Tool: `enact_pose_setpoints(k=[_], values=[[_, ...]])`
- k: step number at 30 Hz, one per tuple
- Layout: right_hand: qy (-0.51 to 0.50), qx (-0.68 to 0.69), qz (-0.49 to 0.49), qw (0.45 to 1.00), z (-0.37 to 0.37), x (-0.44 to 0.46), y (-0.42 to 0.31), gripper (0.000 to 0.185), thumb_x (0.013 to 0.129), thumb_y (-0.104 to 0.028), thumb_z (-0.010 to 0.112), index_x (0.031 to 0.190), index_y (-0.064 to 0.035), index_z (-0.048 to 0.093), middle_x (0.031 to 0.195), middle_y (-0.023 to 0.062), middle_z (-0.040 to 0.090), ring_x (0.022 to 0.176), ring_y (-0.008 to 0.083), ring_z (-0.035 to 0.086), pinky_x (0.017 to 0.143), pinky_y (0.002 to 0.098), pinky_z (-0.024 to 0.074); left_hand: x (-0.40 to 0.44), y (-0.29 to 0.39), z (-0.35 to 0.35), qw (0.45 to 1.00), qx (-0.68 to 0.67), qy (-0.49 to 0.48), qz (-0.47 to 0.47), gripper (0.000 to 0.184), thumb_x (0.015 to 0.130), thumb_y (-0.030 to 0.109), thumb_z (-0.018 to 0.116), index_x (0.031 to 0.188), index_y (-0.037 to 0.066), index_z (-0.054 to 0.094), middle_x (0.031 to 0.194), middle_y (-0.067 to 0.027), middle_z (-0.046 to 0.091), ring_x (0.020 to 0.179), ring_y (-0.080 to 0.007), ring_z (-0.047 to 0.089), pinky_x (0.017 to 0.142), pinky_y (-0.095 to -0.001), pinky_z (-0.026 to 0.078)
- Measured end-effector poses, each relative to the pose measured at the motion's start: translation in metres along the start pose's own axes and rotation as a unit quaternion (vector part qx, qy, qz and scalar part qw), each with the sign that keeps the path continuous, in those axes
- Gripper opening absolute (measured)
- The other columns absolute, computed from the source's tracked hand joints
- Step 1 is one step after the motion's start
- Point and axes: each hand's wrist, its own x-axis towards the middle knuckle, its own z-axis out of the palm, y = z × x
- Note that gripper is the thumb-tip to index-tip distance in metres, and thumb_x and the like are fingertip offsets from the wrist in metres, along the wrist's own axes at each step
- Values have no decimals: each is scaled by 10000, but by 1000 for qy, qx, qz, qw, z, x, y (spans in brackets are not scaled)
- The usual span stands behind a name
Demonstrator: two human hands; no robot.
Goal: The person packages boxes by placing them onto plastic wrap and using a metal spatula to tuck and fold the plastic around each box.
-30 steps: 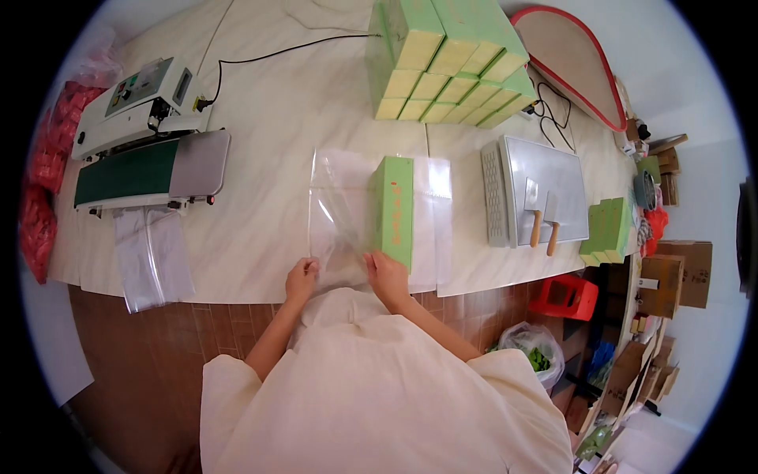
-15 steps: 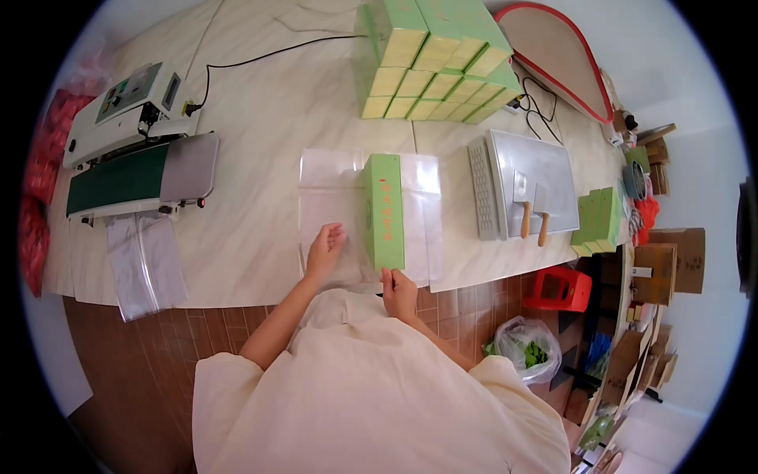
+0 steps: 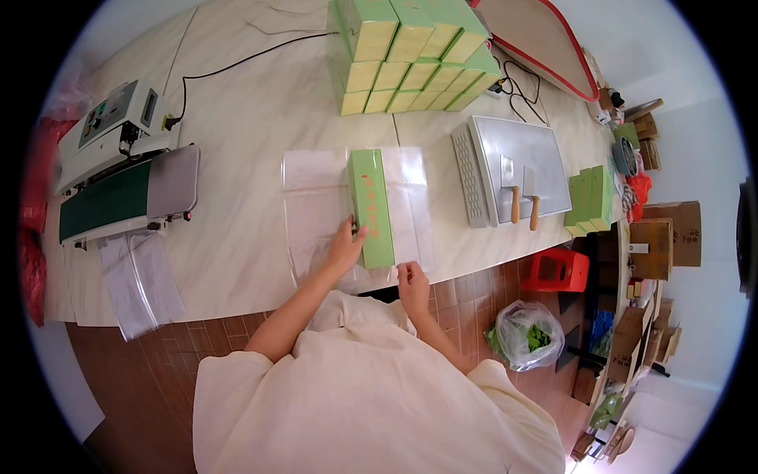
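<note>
I've got the green box [image 3: 371, 209] centre view, lying lengthwise on clear plastic [image 3: 308, 213], its near end close to the table's edge. Left hand [image 3: 345, 248] is at its left side, thumb against the box; the fingers are partly tucked out of my sight, so I can't tell if they grip or merely touch. Right hand [image 3: 413, 286] sits just beyond the near-right corner, fingertips drawn together at the plastic's near edge; whether film is between them, I can't make out. Glare breaks up the plastic, and the orange lettering is too small for me to read. The box stack [image 3: 403, 47] and the red-rimmed tray [image 3: 537, 39] are cut off up top; red bundles [image 3: 35, 205] smear at the left margin.

Surface: a pale, veined table [image 3: 260, 158], a green-belted machine [image 3: 118, 150] left, a metal-topped case [image 3: 545, 150] right bearing two wooden-handled tools. Below, brown tiled floor [image 3: 221, 379], a red stool [image 3: 554, 272], a clear bag of leaves [image 3: 525, 336].
</note>
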Motion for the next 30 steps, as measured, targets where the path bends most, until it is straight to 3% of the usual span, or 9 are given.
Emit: enact_pose_setpoints(k=[4,6,9,15,17,20,23,26,30], values=[[68,-36,-157,985,12,41,-15,284,930,-154,594,1194,-51,574,1124,156,597,933,273,602,748,390,500,-3,15,-7,999,10,-37,-11,569,989,388,485,1355,-44,433,1265,-241,569,1163,-336,567,988,-403,434],[94,-86,-267,955,29,66,-28,467,881,-192,641,1317,-78,518,1285,272,471,1123,411,506,881,457,472,-5,25,-10,998,18,-51,-23,549,1005,369,459,1369,-41,419,1291,-225,571,1210,-312,551,1015,-386,416],[33,-191,-211,958,45,79,-73,674,827,-233,698,1437,-167,418,1358,297,387,1137,452,484,894,481,471,-6,27,-12,995,54,-59,-63,497,1001,333,463,1337,-32,458,1264,-227,586,1191,-314,560,1002,-387,420],[-58,-215,-56,973,58,83,-103,836,790,-247,720,1506,-248,288,1360,300,350,1158,462,472,910,491,471,-11,-3,-22,992,-4,-120,-40,492,1005,334,443,1336,-29,478,1275,-204,589,1194,-289,550,1017,-371,401],[-47,-213,-75,973,56,84,-97,830,793,-245,716,1507,-246,293,1347,301,353,1158,460,470,921,490,465,-24,6,-33,978,-93,-173,-70,570,1010,406,427,1409,-2,426,1363,-155,532,1241,-258,512,1069,-361,351],[-36,-178,-103,978,46,97,-71,821,800,-240,709,1510,-239,298,1330,301,360,1161,454,464,947,487,450,-40,-5,-45,975,-90,-117,-166,659,1002,495,412,1466,28,362,1441,-108,455,1281,-229,471,1105,-340,300],[-57,-126,-95,986,8,125,-49,789,812,-237,700,1507,-210,327,1322,290,368,1142,413,473,957,460,434,-29,-75,-44,976,-121,-108,-144,704,989,555,403,1470,43,354,1460,-97,429,1283,-224,469,1103,-352,302],[-74,-36,-101,992,-38,152,-31,745,822,-196,691,1493,-193,367,1299,271,395,1109,368,484,933,427,431,-33,-57,-58,972,-147,-62,-175,601,1011,482,394,1324,-21,496,1280,-111,577,1139,-215,562,1032,-353,389],[-32,-45,-203,978,-105,139,-89,722,813,-100,681,1476,-181,406,1267,243,433,1090,345,479,931,388,414,-25,-32,-67,961,-184,-121,-170,677,989,580,364,1430,68,414,1365,-78,532,1254,-199,499,1075,-366,332]])
